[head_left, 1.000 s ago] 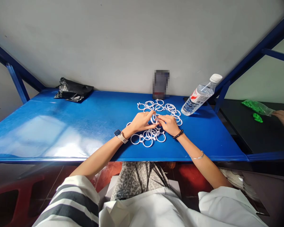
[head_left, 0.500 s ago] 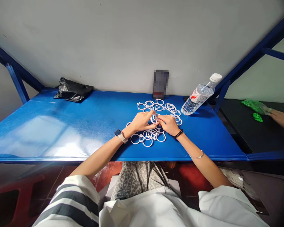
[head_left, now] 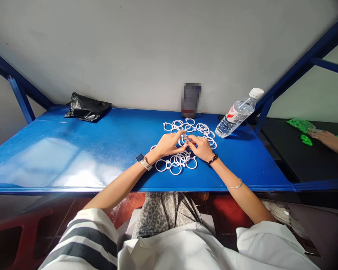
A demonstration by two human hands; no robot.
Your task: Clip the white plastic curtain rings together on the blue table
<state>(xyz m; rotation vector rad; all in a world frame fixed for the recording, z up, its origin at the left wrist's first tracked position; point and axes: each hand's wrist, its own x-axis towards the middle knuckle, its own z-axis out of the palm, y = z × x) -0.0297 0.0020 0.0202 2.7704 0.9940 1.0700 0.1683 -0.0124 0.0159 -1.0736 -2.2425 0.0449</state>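
Note:
Over the blue table (head_left: 124, 131), my left hand (head_left: 169, 144) is closed on a white curtain ring (head_left: 181, 141). My right hand (head_left: 200, 147) meets it from the other side, thumb and fingers pinched at the ring's right edge, where a small part is mostly hidden by the fingertips. Several more white rings with small eyelets (head_left: 176, 168) lie overlapping just in front of my hands. Behind them another loose group of rings (head_left: 202, 128) spreads toward the back of the table.
A water bottle (head_left: 236, 114) stands right of the rings, near a dark phone-like object (head_left: 190, 101) leaning on the wall. A black plastic bag (head_left: 87, 107) lies at the back left. On the dark table at right, another person's hand (head_left: 326, 139) is by green pieces in a bag (head_left: 300, 124).
The ring between my hands has turned slightly and my right fingers have shifted a little. The other person's hand has moved left over the green bag.

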